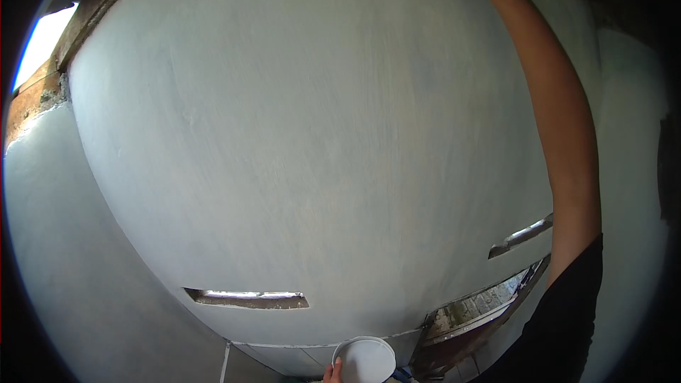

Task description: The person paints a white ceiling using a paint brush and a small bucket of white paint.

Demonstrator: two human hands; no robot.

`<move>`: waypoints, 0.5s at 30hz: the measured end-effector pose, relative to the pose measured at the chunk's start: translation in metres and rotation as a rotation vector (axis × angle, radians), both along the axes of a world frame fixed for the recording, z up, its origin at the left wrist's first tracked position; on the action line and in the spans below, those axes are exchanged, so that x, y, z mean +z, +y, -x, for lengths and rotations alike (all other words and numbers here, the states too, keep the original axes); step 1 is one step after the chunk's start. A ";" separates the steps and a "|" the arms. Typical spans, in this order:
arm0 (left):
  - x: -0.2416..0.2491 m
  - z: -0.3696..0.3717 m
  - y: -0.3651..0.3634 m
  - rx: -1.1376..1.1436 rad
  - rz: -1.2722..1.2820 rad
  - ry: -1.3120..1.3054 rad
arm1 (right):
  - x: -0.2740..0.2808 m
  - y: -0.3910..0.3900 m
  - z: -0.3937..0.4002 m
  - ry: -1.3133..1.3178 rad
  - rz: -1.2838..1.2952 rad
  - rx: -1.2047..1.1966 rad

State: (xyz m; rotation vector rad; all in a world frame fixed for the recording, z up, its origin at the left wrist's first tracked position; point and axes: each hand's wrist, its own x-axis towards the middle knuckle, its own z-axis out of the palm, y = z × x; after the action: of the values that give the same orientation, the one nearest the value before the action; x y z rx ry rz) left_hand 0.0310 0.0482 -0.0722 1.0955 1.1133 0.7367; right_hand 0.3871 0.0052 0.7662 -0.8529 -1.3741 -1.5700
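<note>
At the bottom edge, my left hand grips the rim of a white round tub. Its fingers curl over the left side, and the inside of the tub looks white. My right arm, in a black sleeve, reaches up along the right side. The top edge of the view cuts it off near the wrist, so the right hand and anything in it are hidden. Behind the arm stands a pale grey-white wall with faint vertical streaks.
Two narrow slots pierce the wall, a left slot and a right slot. Below the right one is a doorway with a reddish-brown part. Another wall meets at the left corner, under a wooden beam and a bright gap.
</note>
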 end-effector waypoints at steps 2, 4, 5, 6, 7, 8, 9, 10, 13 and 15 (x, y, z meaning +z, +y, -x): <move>0.001 0.001 -0.003 0.004 0.005 0.009 | -0.053 0.007 -0.011 -0.144 -0.027 -0.058; 0.003 -0.002 -0.006 0.011 0.009 0.011 | -0.104 0.019 -0.010 -0.401 -0.081 0.038; 0.003 -0.002 -0.008 0.011 0.012 0.015 | -0.133 0.014 -0.003 -0.354 0.045 0.065; 0.003 -0.002 -0.010 0.010 0.016 0.021 | -0.161 0.006 0.004 -0.303 0.173 0.090; 0.003 -0.004 -0.012 0.006 0.019 0.025 | -0.183 0.000 0.010 -0.230 0.306 0.160; 0.004 -0.004 -0.014 0.003 0.020 0.030 | -0.194 -0.011 0.015 -0.141 0.436 0.218; 0.005 -0.006 -0.014 0.002 0.020 0.033 | -0.197 -0.020 0.018 -0.052 0.562 0.277; 0.006 -0.007 -0.014 0.003 0.020 0.037 | -0.192 -0.020 0.016 -0.053 0.559 0.276; 0.009 -0.009 -0.015 0.006 0.023 0.051 | -0.156 -0.009 0.002 0.075 0.611 0.330; 0.010 -0.010 -0.015 0.005 0.025 0.062 | -0.105 0.010 -0.013 0.089 0.467 0.314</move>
State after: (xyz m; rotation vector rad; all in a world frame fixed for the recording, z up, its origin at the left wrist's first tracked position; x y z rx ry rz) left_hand 0.0408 0.0329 -0.0619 1.1011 1.1752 0.6947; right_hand 0.3997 0.0148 0.6608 -0.9115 -1.7450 -0.9750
